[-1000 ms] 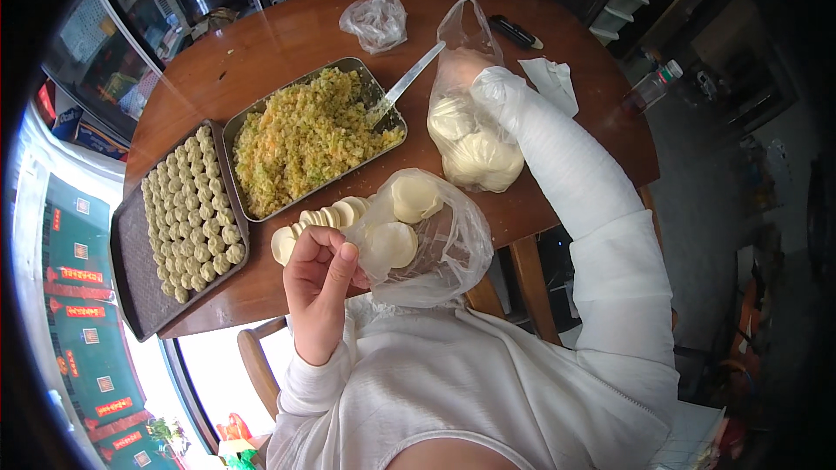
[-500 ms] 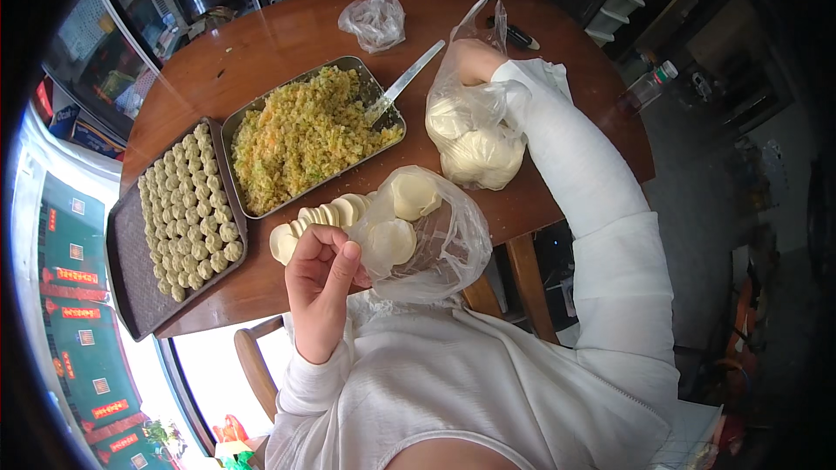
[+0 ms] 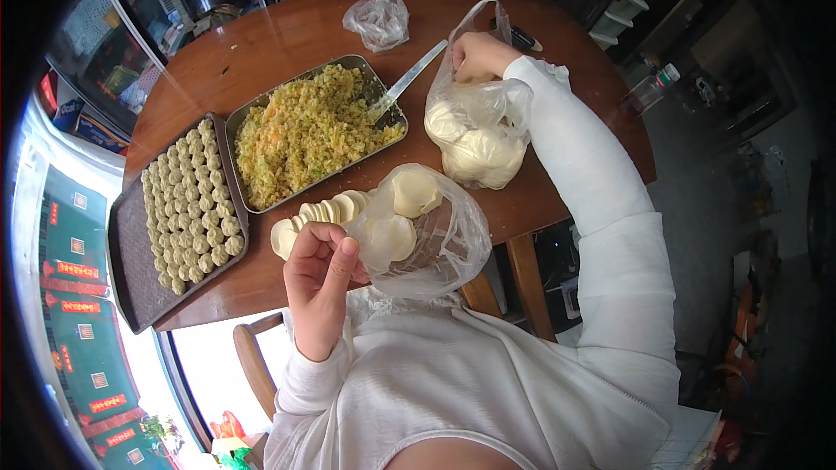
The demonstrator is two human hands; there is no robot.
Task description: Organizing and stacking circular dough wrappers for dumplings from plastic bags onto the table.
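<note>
While the person is sitting close to the round wooden table (image 3: pixel 287 26), the left hand (image 3: pixel 322 278) is holding its thumb and forefinger together, pinching the edge of a clear bag (image 3: pixel 453 248) just above the table's near edge. Pale dough rounds (image 3: pixel 414 193) are showing through that film. Right beside the hand, a row of dough discs (image 3: pixel 335 210) is lying overlapped on the wood.

Farther out, the right hand (image 3: pixel 483 58) is resting with bent fingers at the open top of a second bag, the dough bag (image 3: pixel 483 157), which is standing on the table and bulging with pale lumps; I cannot tell whether those fingers are gripping anything, as the tips are not showing clearly.

To the left of that bag, a metal tray (image 3: pixel 373 78) is holding a heap of chopped green-and-yellow filling (image 3: pixel 305 135), with a spoon (image 3: pixel 414 80) leaning out over its rim. Just beyond it to the left, a dark tray (image 3: pixel 135 248) is carrying close rows of small dumplings (image 3: pixel 192 209). Crumpled plastic (image 3: pixel 379 24) is lying near the far edge.
</note>
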